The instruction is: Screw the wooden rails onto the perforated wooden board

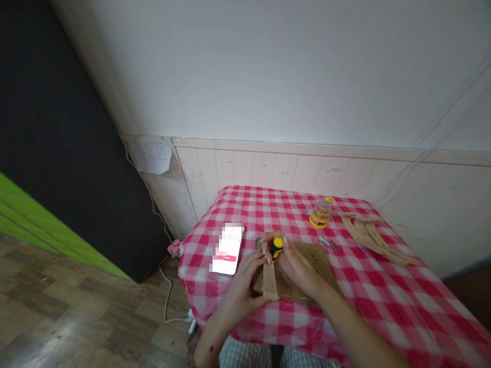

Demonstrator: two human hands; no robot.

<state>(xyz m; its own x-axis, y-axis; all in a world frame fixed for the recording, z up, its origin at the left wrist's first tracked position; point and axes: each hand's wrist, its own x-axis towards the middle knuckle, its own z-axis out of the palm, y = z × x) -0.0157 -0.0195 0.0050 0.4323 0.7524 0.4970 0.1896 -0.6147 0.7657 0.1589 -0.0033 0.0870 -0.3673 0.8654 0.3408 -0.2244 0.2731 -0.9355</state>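
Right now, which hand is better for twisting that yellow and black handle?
Probably the right hand: its fingers are around the yellow and black handle, above the wooden strip. The left hand looks busy steadying the strip's near end.

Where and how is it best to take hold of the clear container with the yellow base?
Best, I think, around the clear body of the container, just above its wider yellow base. Come from its left: the curved wooden pieces lie to its right, and the body narrows upward.
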